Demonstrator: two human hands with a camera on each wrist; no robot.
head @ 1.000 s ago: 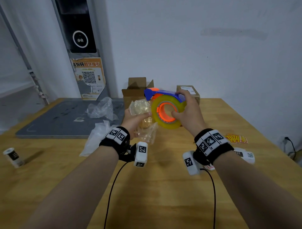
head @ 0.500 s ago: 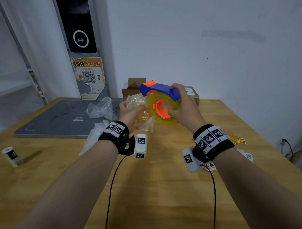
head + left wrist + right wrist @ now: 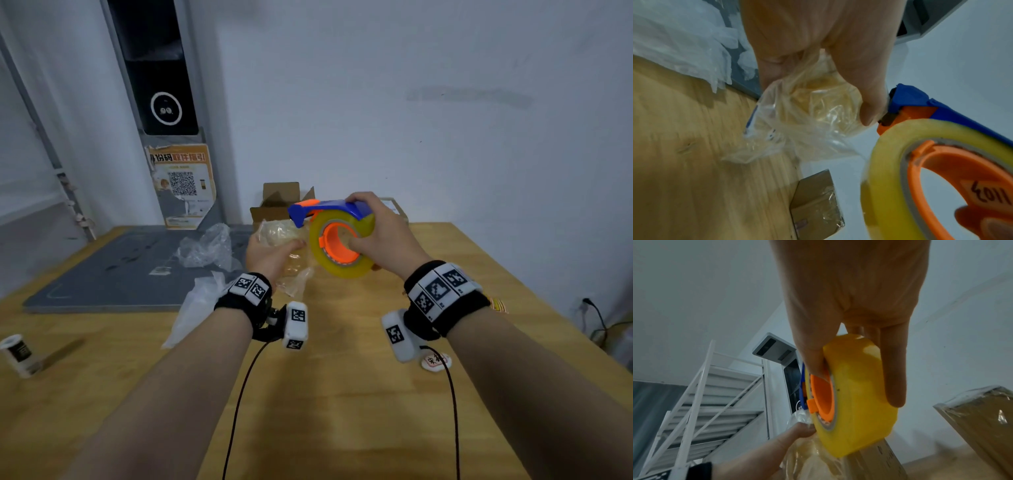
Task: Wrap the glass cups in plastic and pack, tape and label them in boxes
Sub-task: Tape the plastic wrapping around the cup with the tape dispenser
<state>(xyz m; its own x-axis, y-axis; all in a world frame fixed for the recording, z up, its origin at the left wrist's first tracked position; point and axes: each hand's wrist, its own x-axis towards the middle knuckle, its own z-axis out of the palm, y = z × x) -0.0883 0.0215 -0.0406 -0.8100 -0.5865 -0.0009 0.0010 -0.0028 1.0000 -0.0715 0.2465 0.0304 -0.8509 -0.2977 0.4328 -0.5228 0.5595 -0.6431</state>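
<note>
- 2 hands are raised above the wooden table (image 3: 342,394), forearms reaching forward, each wrist in a black band with square code markers.
- My left hand (image 3: 270,255) is palm-up, fingers and thumb curled round the wrapped glass cup (image 3: 282,236); loose plastic hangs below it.
- My right hand (image 3: 380,236) grips the tape dispenser (image 3: 339,240), thumb hooked inside the orange core, fingers over the blue top and yellowish roll. Its blue nose sits just beside my left thumb, close to the wrapped cup.
- Handwritten "1103" shows on the orange core in the left wrist view. The poster (image 3: 183,185) by the wall carries a QR code and Chinese characters.
- I count 1 tape roll, 1 wrapped cup, 2 cardboard boxes: 1 open box (image 3: 274,205) behind the cup, 1 taped box (image 3: 816,207) beyond my right hand.
- 2 loose plastic pieces (image 3: 205,246) lie left, partly on a grey mat (image 3: 113,270); 1 small white roll (image 3: 17,354) stands far left.
</note>
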